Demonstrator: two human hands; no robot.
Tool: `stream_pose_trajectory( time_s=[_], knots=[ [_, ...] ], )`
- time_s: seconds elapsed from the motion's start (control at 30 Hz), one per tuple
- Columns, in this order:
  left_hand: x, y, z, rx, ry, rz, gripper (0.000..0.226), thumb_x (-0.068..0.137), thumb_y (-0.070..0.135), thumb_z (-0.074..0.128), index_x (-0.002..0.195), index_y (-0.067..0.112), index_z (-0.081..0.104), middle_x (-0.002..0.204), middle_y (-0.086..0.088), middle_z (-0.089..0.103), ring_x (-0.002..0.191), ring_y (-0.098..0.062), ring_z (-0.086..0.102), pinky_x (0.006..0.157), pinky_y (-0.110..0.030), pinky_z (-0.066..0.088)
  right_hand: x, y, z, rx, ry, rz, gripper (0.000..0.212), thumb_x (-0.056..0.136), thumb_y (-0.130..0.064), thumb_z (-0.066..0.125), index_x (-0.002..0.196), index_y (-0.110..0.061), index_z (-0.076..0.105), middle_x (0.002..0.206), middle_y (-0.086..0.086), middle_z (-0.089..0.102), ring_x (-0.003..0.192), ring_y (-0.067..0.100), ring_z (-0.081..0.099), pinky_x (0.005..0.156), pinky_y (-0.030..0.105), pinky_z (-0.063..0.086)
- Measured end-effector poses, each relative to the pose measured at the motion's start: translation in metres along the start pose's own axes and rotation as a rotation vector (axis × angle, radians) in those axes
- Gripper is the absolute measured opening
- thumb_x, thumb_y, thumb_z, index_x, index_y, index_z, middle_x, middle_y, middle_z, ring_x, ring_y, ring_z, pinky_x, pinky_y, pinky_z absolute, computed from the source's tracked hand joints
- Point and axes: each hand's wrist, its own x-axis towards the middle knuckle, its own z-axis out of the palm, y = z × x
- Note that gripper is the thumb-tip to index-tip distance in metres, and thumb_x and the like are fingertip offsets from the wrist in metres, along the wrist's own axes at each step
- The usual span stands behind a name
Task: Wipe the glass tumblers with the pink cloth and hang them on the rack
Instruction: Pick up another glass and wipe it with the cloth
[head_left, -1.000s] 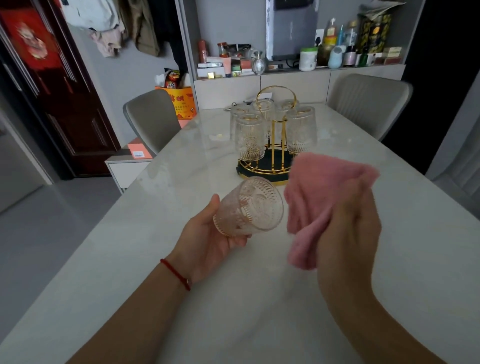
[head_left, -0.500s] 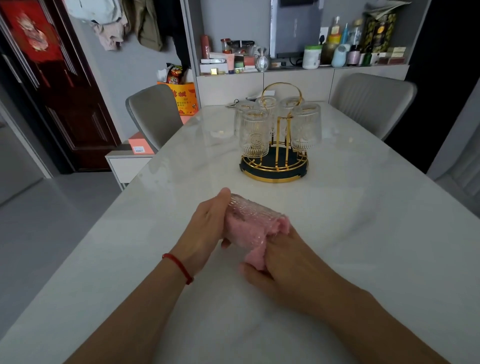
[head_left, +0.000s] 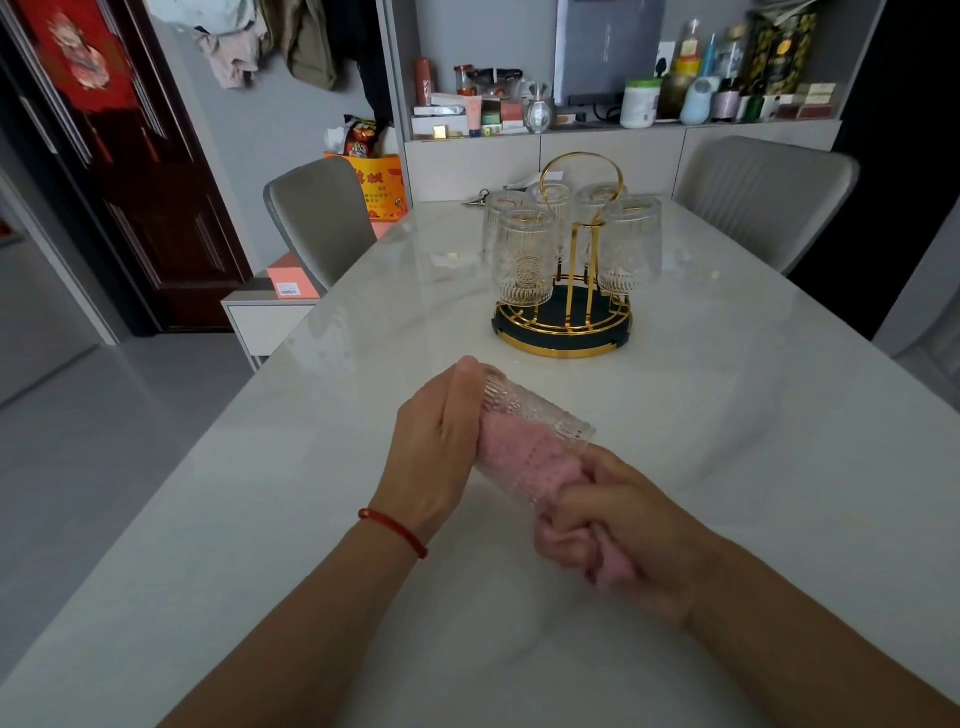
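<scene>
Pink cloth (head_left: 524, 460) fills the inside of the glass tumbler (head_left: 535, 415) that I hold on its side just above the marble table (head_left: 727, 467). My left hand (head_left: 441, 447) cups the tumbler's base, thumb along the top. My right hand (head_left: 618, 525) clenches the tail of the cloth at the tumbler's open mouth, fingers curled round it. Beyond my hands, well apart, the gold rack (head_left: 566, 322) carries upturned tumblers (head_left: 524, 260) on its prongs. Two grey chairs (head_left: 322, 218) flank the table's far end.
</scene>
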Motion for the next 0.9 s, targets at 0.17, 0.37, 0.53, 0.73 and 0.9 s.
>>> stream_pose_trajectory(
  time_s=[0.17, 0.37, 0.53, 0.73, 0.9],
  knots=[
    [-0.001, 0.006, -0.002, -0.041, -0.016, 0.125, 0.054, 0.097, 0.059, 0.027, 0.106, 0.029, 0.071, 0.105, 0.007, 0.070, 0.101, -0.012, 0.065, 0.075, -0.028, 0.056, -0.007, -0.011, -0.001, 0.197, -0.057, -0.012, 0.030, 0.062, 0.008, 0.055, 0.090, 0.001, 0.050, 0.058, 0.012, 0.049, 0.036, 0.016, 0.043, 0.038, 0.023, 0.043],
    [0.012, 0.007, -0.007, -0.204, -0.232, -0.326, 0.034, 0.100, 0.041, 0.049, 0.095, 0.027, 0.080, 0.116, -0.017, 0.073, 0.107, -0.031, 0.070, 0.095, -0.051, 0.058, -0.009, -0.014, -0.005, -0.641, 0.039, -0.072, 0.032, 0.093, -0.013, 0.053, 0.119, 0.006, 0.053, 0.058, 0.010, 0.064, 0.058, 0.028, 0.073, 0.077, 0.059, 0.063],
    [0.008, 0.008, -0.003, -0.183, -0.045, -0.465, 0.052, 0.084, 0.047, 0.055, 0.083, -0.002, 0.073, 0.097, -0.026, 0.075, 0.095, -0.039, 0.073, 0.096, -0.061, 0.056, -0.006, -0.004, 0.010, -0.615, 0.015, -0.034, 0.028, 0.097, -0.010, 0.047, 0.106, 0.016, 0.044, 0.053, 0.031, 0.050, 0.052, 0.030, 0.069, 0.068, 0.054, 0.063],
    [0.010, 0.005, 0.001, -0.373, 0.146, -0.531, 0.033, 0.082, 0.045, 0.065, 0.078, 0.012, 0.067, 0.088, -0.014, 0.070, 0.090, -0.035, 0.068, 0.089, -0.052, 0.056, -0.003, -0.005, 0.019, 0.148, 0.127, -0.002, 0.019, 0.091, -0.017, 0.064, 0.095, 0.000, 0.057, 0.073, 0.022, 0.050, 0.048, 0.015, 0.051, 0.036, 0.021, 0.045],
    [0.005, 0.012, 0.005, -0.394, 0.211, -0.505, 0.058, 0.075, 0.055, 0.057, 0.098, 0.004, 0.073, 0.111, -0.022, 0.073, 0.110, -0.041, 0.068, 0.102, -0.058, 0.053, -0.003, -0.006, 0.017, 0.484, 0.064, 0.028, 0.050, 0.089, -0.034, 0.061, 0.121, 0.005, 0.063, 0.095, 0.021, 0.067, 0.041, 0.008, 0.052, 0.033, 0.014, 0.038]
  ],
)
